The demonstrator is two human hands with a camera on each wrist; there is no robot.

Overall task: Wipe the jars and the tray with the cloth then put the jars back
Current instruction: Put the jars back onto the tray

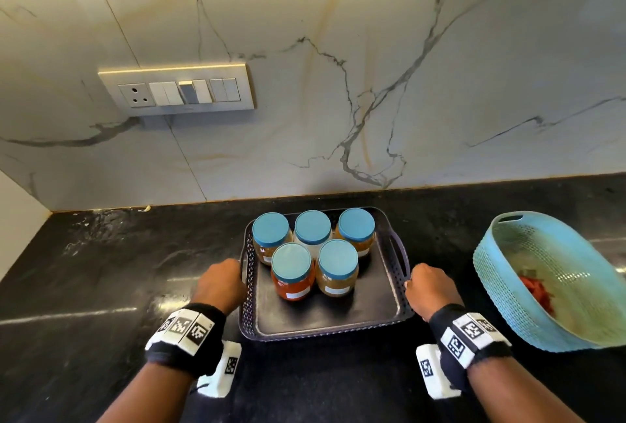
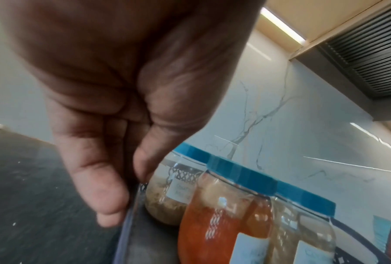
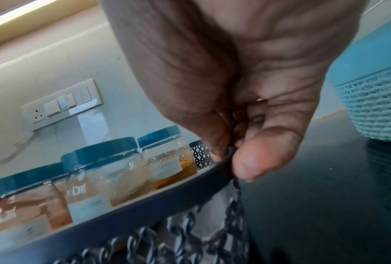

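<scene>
A dark perforated tray (image 1: 325, 324) sits on the black counter, holding several clear jars with blue lids (image 1: 291, 261). My left hand (image 1: 222, 282) grips the tray's left handle, and the left wrist view shows thumb and fingers (image 2: 104, 192) pinching the rim (image 2: 128, 214) beside an orange-filled jar (image 2: 212, 218). My right hand (image 1: 428, 288) grips the right handle. In the right wrist view its thumb (image 3: 255, 160) and fingers pinch the tray's rim (image 3: 167, 200), with the jars (image 3: 104, 175) behind. No cloth is in view.
A light blue woven basket (image 1: 508, 287) with something red inside stands right of the tray, close to my right wrist. A marble backsplash with a switch panel (image 1: 176, 90) rises behind. Black counter (image 1: 101, 270) spreads out to the left.
</scene>
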